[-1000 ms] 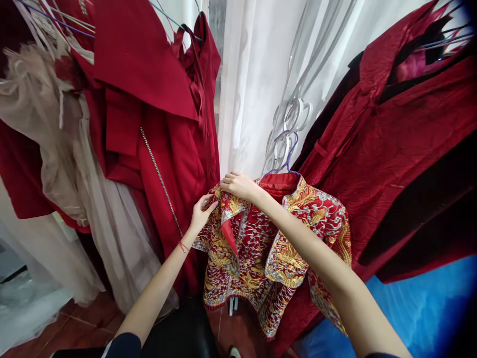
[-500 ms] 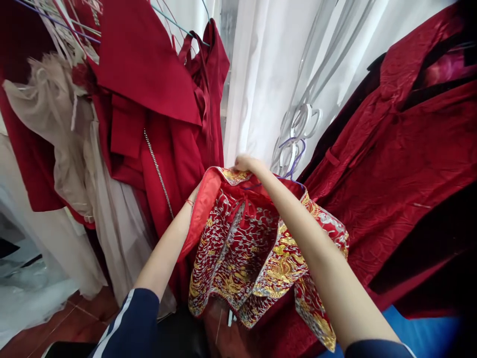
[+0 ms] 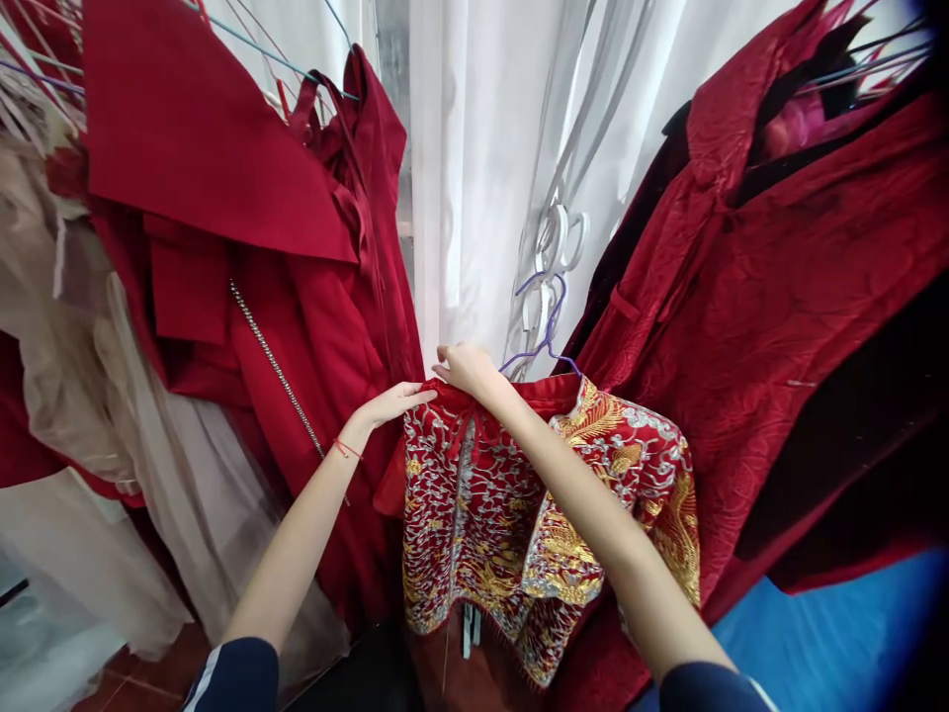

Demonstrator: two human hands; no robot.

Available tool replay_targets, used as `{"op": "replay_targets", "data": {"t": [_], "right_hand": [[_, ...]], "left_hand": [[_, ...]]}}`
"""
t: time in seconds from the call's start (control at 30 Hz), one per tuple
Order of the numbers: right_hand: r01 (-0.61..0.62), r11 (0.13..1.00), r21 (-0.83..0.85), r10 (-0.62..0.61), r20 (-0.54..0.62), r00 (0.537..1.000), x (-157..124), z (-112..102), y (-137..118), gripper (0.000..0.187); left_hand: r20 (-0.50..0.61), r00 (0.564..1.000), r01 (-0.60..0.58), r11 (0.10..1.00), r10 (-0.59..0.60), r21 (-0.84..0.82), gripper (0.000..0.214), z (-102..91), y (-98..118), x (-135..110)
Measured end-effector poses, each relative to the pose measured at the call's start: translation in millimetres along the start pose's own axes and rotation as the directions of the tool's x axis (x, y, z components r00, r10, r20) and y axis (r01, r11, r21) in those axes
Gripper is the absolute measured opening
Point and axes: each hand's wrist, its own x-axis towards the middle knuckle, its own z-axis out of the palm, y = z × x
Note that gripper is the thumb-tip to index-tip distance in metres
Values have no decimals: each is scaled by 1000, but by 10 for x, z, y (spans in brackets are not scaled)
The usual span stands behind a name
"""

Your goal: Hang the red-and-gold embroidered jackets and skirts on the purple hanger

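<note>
A red jacket [image 3: 615,445] with dense gold and silver embroidery hangs partly on a purple hanger [image 3: 549,341] in front of me. My left hand [image 3: 396,403] pinches its top left edge between thumb and straight fingers. Just to the right, my right hand [image 3: 467,371] is closed at the same upper edge, its fingertips close to the left hand's; the exact grip is partly hidden. A thin red tie hangs below the neckline. My right forearm crosses in front of the jacket's middle.
A string of white rings [image 3: 553,237] carries the purple hanger against a white curtain [image 3: 478,178]. Red dresses [image 3: 282,326] and beige tulle gowns [image 3: 170,405] crowd the left. A patterned red garment [image 3: 778,297] hangs at the right, above a blue surface [image 3: 816,633].
My left hand has come out from behind the jacket's red lining to its top edge. The folded-back left part has dropped out of view. My view has shifted to the right.
</note>
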Motion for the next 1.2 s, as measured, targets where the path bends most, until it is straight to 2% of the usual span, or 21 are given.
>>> {"op": "replay_targets", "data": {"t": [0.07,0.1,0.13,0.2,0.23,0.27,0.33,0.4,0.43,0.5,0.57,0.63,0.7,0.8,0.93,1.1,1.17,1.2], "right_hand": [[-7,1000,15,9,-125,992,-466,-150,102,32],[-27,998,49,40,-291,956,-719,-217,198,32],[-73,994,76,99,-423,901,-966,-272,324,31],[-245,965,91,255,-537,804,-1396,-345,653,29],[-316,945,80,307,-541,783,-1561,-361,839,29],[-363,929,67,345,-510,788,-1689,-366,1025,33],[-345,933,102,359,-309,881,-1848,-345,1354,40],[-293,934,204,318,-104,942,-1924,-291,1574,38],[-274,930,246,296,-56,954,-1949,-256,1636,37],[-249,931,265,280,-83,956,-1992,-175,1685,37],[-232,946,225,275,-184,944,-2038,-100,1677,39],[-233,953,195,282,-276,919,-2082,-53,1664,40],[-250,947,199,307,-346,886,-2123,-52,1671,41],[-314,916,250,394,-412,821,-2197,-154,1719,39],[-429,859,278,511,-467,722,-2375,-411,1790,41],[-577,781,240,593,-575,563,-2682,-689,1788,48],[-628,747,216,612,-592,524,-2763,-767,1717,50],[-649,736,191,613,-594,520,-2783,-802,1664,50]], "left_hand": [[-8,1000,11,1000,-11,2,41,37,-53,-1],[-14,1000,5,1000,-5,15,41,45,-63,-1],[-20,1000,-3,999,4,35,41,50,-53,3],[-19,999,-34,995,36,99,42,77,44,30],[-14,998,-66,987,69,149,42,113,127,55],[-9,993,-109,971,114,215,40,169,226,89],[-17,973,-206,901,230,383,33,343,431,175],[-39,939,-258,773,342,580,30,574,582,266],[-50,924,-247,690,380,680,30,693,622,308],[-84,907,-150,506,412,849,31,901,631,374],[-126,910,-19,343,395,939,36,1038,577,411],[-161,915,76,235,369,969,42,1099,515,421],[-172,919,117,172,355,978,46,1114,478,413],[-188,919,147,141,348,979,49,1122,470,392],[-233,896,177,175,379,968,50,1164,462,375],[-265,867,184,225,421,957,47,1165,411,381],[-275,862,178,252,427,951,48,1175,389,388],[-279,854,170,270,440,948,48,1197,382,391]]}}
